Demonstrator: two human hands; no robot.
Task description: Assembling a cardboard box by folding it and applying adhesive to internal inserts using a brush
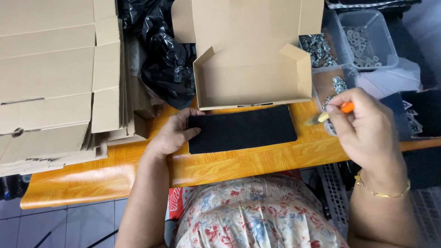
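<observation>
A flat black rectangular pad lies on the orange wooden table, just in front of an open empty cardboard box. My left hand rests on the pad's left end, thumb on its edge. My right hand is raised to the right of the pad, fingers closed on a small tool with an orange handle and a pale tip pointing left. A gold bracelet circles that wrist.
A tall stack of flattened cardboard boxes fills the left. Black plastic bags lie behind it. Clear plastic bins with several metal washers and nuts stand at the back right. Tiled floor shows below the table's edge.
</observation>
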